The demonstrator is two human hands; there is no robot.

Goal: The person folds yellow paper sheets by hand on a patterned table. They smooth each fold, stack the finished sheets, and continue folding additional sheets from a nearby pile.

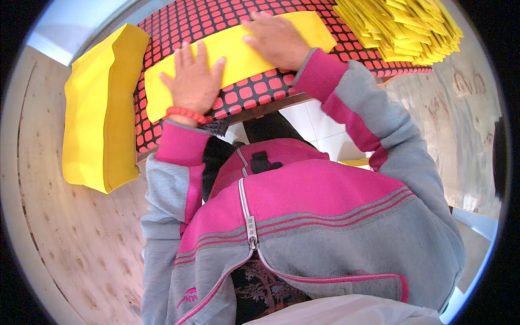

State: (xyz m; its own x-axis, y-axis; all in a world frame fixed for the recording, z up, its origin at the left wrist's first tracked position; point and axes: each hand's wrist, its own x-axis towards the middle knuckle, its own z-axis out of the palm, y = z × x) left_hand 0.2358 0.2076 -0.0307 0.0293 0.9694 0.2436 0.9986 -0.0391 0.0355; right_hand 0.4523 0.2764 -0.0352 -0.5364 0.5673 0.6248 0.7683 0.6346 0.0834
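Note:
A long flat strip of yellow fabric (238,62) lies across a table covered with a red-and-black checked cloth (246,95). On the strip's left part rests my left hand (196,78), palm down with its fingers spread. My right hand (277,40) lies on the strip farther right, its fingers extended and slightly blurred. Neither hand grips anything. A red beaded bracelet (187,115) circles my left wrist.
To the left, a larger yellow fabric piece (100,108) hangs over the table's edge. A thick pile of folded yellow pieces (406,27) occupies the far right corner. Wooden boards (70,238) flank both sides, and pale floor tiles (319,122) show below the table.

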